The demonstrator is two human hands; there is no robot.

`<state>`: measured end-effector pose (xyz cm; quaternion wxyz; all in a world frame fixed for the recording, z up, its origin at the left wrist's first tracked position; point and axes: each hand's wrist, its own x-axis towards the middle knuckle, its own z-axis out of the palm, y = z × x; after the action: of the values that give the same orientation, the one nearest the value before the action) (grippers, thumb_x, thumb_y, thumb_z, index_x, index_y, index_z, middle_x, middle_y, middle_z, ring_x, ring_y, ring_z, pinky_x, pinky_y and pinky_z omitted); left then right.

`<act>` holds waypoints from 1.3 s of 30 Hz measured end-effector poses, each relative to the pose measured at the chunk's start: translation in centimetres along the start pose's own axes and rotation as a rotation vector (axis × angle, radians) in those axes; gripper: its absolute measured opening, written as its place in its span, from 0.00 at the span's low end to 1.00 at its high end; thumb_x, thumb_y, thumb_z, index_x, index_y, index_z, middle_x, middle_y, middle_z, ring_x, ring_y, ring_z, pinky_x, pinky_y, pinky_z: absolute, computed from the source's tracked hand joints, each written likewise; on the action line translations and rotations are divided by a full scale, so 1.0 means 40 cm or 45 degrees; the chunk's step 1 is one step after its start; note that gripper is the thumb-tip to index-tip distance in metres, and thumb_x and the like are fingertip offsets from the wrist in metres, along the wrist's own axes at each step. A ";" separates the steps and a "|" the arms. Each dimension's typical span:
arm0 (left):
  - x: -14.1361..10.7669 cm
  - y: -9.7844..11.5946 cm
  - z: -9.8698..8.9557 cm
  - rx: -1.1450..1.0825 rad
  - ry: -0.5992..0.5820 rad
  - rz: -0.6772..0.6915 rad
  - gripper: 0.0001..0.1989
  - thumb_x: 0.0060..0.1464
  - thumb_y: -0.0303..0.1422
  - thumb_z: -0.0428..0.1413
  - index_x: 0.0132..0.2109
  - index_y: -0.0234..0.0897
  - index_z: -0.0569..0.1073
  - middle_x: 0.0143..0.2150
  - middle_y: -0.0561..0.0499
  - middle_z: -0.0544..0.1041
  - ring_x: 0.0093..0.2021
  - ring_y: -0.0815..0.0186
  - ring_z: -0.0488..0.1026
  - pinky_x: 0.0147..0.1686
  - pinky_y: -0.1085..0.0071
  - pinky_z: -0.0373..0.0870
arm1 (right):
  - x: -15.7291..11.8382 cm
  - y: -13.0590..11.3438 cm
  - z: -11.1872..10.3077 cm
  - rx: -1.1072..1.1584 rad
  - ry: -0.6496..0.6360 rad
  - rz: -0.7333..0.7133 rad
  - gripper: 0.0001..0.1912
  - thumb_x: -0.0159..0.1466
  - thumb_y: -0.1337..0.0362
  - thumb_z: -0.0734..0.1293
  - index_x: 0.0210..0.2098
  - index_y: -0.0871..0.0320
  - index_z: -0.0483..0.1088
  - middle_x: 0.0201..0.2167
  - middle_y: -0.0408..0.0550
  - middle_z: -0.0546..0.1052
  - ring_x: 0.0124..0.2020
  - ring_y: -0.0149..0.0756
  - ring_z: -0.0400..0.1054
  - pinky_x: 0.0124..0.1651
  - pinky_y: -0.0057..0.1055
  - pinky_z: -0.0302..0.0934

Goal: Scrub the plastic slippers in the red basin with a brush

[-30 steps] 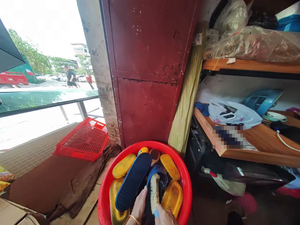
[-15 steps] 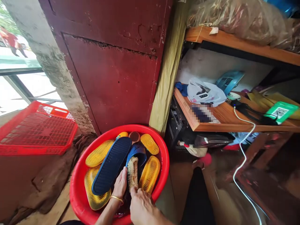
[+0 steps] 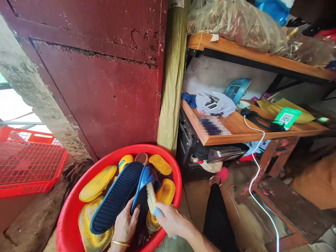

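Above a red plastic tub [image 3: 179, 178] of dark water, my left hand [image 3: 125, 219] grips the edge of a dark blue slipper [image 3: 146, 176], its thumb on the footbed. My right hand [image 3: 172, 218] is closed around the light blue handle of a scrub brush [image 3: 151, 196]. The bristle end reaches under the slipper's strap. Beside it lies another navy slipper [image 3: 117, 196], ridged sole up, close to my left fingers. Several yellow slippers [image 3: 97, 183] lie around them in the tub, with a brown sole [image 3: 141, 158] at the back.
A red plastic crate [image 3: 31, 162] stands at the left above brown cloth. Behind the tub are a maroon door [image 3: 115, 101] and a yellowish wrapped roll [image 3: 172, 87]. On the right, a wooden shelf [image 3: 223, 138] holds a fan, bags and a hanging white cable [image 3: 256, 175].
The view has swung right. The slipper has turned, its strap now tilted toward the navy sole. The brush has tipped onto its side, bringing its blue handle into sight, and my left thumb has moved onto the footbed.
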<state>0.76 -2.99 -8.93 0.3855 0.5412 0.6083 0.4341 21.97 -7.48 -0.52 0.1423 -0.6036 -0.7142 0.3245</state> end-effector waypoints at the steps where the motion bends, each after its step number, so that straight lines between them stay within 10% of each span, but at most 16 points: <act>1: 0.000 0.001 0.001 0.014 0.013 0.015 0.18 0.44 0.42 0.63 0.44 0.45 0.78 0.45 0.44 0.84 0.52 0.42 0.79 0.58 0.51 0.71 | -0.034 0.003 -0.019 0.098 -0.083 0.038 0.18 0.68 0.64 0.58 0.51 0.52 0.76 0.31 0.42 0.79 0.24 0.31 0.72 0.27 0.24 0.60; 5: -0.004 -0.007 0.020 -0.013 0.004 0.070 0.20 0.43 0.38 0.63 0.47 0.45 0.76 0.50 0.42 0.83 0.60 0.43 0.74 0.65 0.51 0.65 | -0.116 0.011 -0.125 0.374 -0.353 0.197 0.19 0.66 0.59 0.61 0.53 0.47 0.76 0.24 0.37 0.72 0.13 0.28 0.61 0.16 0.23 0.52; 8: -0.008 -0.023 0.037 0.020 -0.001 0.092 0.21 0.43 0.36 0.62 0.48 0.45 0.75 0.58 0.41 0.80 0.66 0.44 0.69 0.68 0.51 0.59 | -0.123 0.005 -0.169 0.268 -0.229 0.121 0.16 0.67 0.59 0.61 0.48 0.48 0.78 0.23 0.37 0.70 0.17 0.27 0.61 0.21 0.24 0.51; 12: -0.010 -0.030 0.038 0.023 -0.034 0.079 0.22 0.44 0.35 0.62 0.49 0.43 0.74 0.62 0.39 0.76 0.68 0.44 0.66 0.70 0.50 0.57 | -0.109 -0.016 -0.153 -0.017 -0.044 -0.066 0.13 0.67 0.62 0.61 0.40 0.51 0.78 0.26 0.40 0.75 0.27 0.30 0.65 0.29 0.26 0.50; 23: -0.014 -0.032 0.024 -0.046 -0.082 0.060 0.22 0.40 0.35 0.64 0.46 0.44 0.74 0.59 0.38 0.78 0.67 0.42 0.67 0.70 0.51 0.57 | -0.122 -0.046 -0.186 -0.052 -0.039 -0.061 0.21 0.67 0.61 0.62 0.57 0.49 0.74 0.36 0.43 0.81 0.34 0.35 0.73 0.34 0.25 0.58; 28: -0.036 -0.031 0.034 0.075 -0.236 0.307 0.31 0.44 0.30 0.60 0.59 0.40 0.72 0.65 0.39 0.74 0.66 0.44 0.67 0.70 0.49 0.56 | -0.078 0.000 -0.120 -0.209 0.167 -0.033 0.31 0.65 0.65 0.62 0.67 0.48 0.65 0.54 0.49 0.78 0.53 0.42 0.72 0.57 0.33 0.60; 33: -0.034 -0.073 0.044 0.195 -0.273 0.482 0.32 0.47 0.28 0.57 0.62 0.39 0.72 0.66 0.40 0.73 0.66 0.47 0.68 0.69 0.53 0.61 | 0.017 0.070 -0.026 -0.334 0.189 0.118 0.33 0.66 0.68 0.59 0.70 0.49 0.60 0.52 0.53 0.79 0.53 0.45 0.73 0.58 0.39 0.62; 39: -0.028 -0.106 0.044 0.525 -0.238 0.904 0.33 0.52 0.26 0.53 0.66 0.35 0.67 0.64 0.38 0.74 0.63 0.51 0.73 0.62 0.57 0.71 | 0.103 0.108 -0.038 -0.096 0.181 0.208 0.26 0.64 0.66 0.61 0.61 0.49 0.71 0.48 0.49 0.82 0.48 0.43 0.76 0.52 0.35 0.65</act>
<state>1.18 -4.06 -13.53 0.1492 0.8201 0.4207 0.3580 25.25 -2.86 -2.92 0.1429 -0.6862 -0.6624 0.2643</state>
